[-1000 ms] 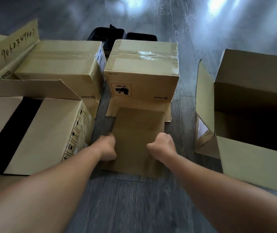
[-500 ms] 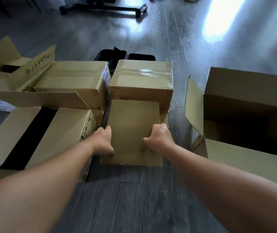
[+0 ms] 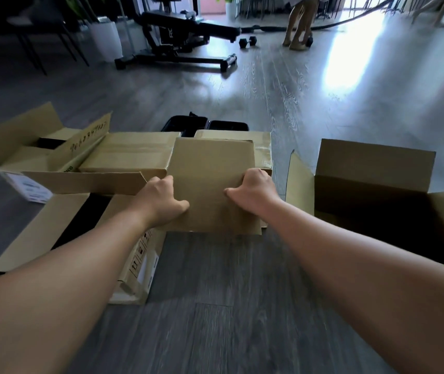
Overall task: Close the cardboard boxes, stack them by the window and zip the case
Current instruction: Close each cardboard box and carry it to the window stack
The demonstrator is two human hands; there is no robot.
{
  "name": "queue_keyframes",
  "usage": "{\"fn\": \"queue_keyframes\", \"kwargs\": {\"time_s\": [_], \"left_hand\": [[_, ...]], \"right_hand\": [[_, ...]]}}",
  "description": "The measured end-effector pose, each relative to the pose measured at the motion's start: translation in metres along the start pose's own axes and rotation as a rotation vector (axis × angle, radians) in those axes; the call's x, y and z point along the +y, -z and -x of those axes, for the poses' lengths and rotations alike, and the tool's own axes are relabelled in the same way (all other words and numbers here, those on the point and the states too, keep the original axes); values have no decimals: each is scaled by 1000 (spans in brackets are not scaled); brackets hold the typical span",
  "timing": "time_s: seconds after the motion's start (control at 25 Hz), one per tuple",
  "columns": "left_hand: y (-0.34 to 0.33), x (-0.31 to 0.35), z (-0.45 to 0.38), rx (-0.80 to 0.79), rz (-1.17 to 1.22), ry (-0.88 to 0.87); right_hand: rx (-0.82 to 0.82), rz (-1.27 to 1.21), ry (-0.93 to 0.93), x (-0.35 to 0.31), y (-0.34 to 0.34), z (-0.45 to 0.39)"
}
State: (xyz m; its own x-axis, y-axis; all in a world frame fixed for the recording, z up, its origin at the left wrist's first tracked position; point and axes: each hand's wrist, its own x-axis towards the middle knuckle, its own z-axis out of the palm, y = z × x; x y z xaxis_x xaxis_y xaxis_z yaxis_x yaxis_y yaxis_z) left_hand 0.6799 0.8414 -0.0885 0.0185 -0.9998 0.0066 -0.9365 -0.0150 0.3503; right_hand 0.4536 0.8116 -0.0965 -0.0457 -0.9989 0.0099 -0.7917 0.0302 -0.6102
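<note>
Grey floor (image 3: 215, 306); both hands, left hand (image 3: 164, 201), right hand (image 3: 253, 194), grip cardboard flap (image 3: 210, 182); open box (image 3: 382, 201) right.

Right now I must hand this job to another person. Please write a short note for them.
Left hand and right hand grip the two side edges of a cardboard flap of the taped middle box.
The large box on the right stands open, and the far-left box has its flaps up.
The black case lies open behind the boxes.
Done: nothing stacked yet.
Left: close the boxes, stack them by the window, zip the case.
</note>
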Motion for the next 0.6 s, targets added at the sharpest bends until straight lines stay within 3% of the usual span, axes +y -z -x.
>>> {"fn": "queue_keyframes", "kwargs": {"time_s": [0.32,0.48,0.6], "left_hand": [[3,75,1,59,-13,-188],[-22,143,13,-113,72,-383],[-50,186,22,-207,96,-436]], "right_hand": [[163,-34,-25,43,84,0],[277,-8,-118,102,132,1],[250,74,-207,146,153,5]]}}
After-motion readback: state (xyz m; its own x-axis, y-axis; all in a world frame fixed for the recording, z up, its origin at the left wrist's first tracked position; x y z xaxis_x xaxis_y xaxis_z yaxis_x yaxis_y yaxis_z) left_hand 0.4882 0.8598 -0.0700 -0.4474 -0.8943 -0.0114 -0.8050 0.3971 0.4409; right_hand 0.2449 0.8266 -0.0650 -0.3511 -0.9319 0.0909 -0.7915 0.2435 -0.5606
